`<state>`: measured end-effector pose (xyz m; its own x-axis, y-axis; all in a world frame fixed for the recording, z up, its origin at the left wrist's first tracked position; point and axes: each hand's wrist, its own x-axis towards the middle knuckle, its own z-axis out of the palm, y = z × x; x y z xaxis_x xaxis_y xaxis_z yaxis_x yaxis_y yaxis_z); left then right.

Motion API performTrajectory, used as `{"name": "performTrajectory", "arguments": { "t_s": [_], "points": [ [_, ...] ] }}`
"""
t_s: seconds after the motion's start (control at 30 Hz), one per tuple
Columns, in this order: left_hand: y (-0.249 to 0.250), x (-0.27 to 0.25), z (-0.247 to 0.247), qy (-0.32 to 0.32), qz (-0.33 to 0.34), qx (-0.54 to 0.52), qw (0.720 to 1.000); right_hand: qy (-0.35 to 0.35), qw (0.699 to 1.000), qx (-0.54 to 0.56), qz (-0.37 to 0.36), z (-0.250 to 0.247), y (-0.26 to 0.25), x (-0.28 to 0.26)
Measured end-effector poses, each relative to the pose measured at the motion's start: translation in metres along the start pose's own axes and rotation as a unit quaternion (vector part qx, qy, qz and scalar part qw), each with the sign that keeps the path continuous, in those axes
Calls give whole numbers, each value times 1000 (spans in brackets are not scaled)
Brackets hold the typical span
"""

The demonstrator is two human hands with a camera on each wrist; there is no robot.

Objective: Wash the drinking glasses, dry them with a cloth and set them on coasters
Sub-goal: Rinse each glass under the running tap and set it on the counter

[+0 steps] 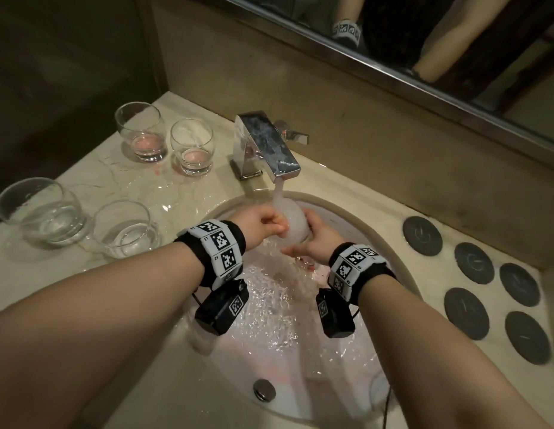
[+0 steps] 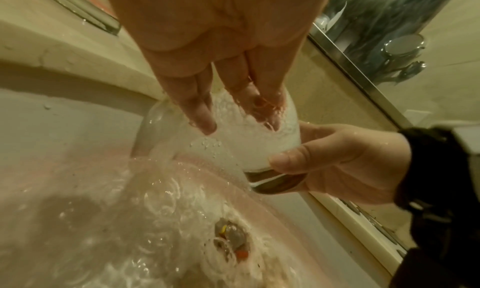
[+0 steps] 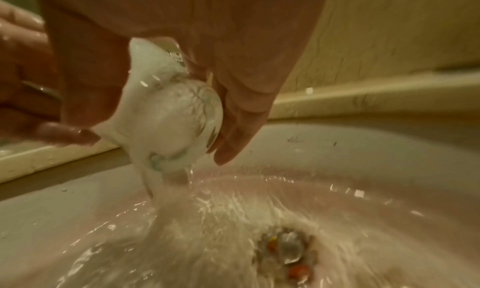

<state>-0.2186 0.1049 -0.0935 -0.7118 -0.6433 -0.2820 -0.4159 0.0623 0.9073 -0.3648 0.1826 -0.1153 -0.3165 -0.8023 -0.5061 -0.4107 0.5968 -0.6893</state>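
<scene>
Under the faucet (image 1: 266, 144), right hand (image 1: 319, 233) grips glass (image 1: 296, 224); left hand (image 1: 263, 224) fingers inside; four glasses (image 1: 139, 131) left, coasters (image 1: 421, 232) right

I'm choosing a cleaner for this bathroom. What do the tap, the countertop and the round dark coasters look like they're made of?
Boxy tap: polished chrome-look metal; it mirrors its surroundings.
Cream countertop: glossy marble or a marble-look stone, judging by thin brown veins and sheen under the spilled water.
Round dark coasters: matte dark grey, perhaps slate, felt or rubber; no shine, and the pictures leave it open.

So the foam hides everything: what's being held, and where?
A drinking glass: right hand grips its base end; left hand's fingers are at its mouth.
</scene>
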Motion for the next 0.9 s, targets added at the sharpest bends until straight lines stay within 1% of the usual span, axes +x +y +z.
{"name": "performTrajectory", "arguments": {
  "t_s": [0.07,0.13,0.23,0.3,0.37,0.4,0.43,0.53,0.63,0.7,0.73,0.8,0.87,0.9],
  "points": [
    [1,-6,0,-6,2,38,999,6,1000,-25,6,-7,-3,-10],
    [1,-10,1,-14,1,67,998,28,997,-70,7,-15,-8,-22],
    [0,-16,4,-39,-14,94,995,60,979,-193,17,-26,-18,-42],
    [0,-22,5,-59,-16,76,995,69,964,-255,20,-29,-29,-56],
    [4,-32,6,-78,-11,30,996,80,947,-312,18,-30,-41,-73],
    [5,-36,5,-89,-9,9,996,87,931,-353,15,-30,-48,-81],
    [7,-41,5,-101,-10,-9,995,97,910,-404,9,-29,-55,-88],
    [10,-54,4,-124,-23,-61,990,129,830,-542,-27,-24,-75,-108],
    [14,-66,4,-124,-27,-97,987,153,764,-622,-77,-19,-88,-122],
    [16,-74,4,-121,-25,-102,987,158,731,-653,-114,-16,-94,-131],
    [16,-78,5,-118,-25,-104,987,159,724,-659,-128,-15,-95,-134],
    [15,-87,7,-105,-29,-114,987,156,720,-661,-145,-14,-94,-141],
    [15,-96,11,-92,-34,-133,986,151,724,-656,-151,-13,-91,-146],
    [15,-101,12,-83,-36,-144,985,152,734,-645,-149,-13,-88,-147]
  ]
}}
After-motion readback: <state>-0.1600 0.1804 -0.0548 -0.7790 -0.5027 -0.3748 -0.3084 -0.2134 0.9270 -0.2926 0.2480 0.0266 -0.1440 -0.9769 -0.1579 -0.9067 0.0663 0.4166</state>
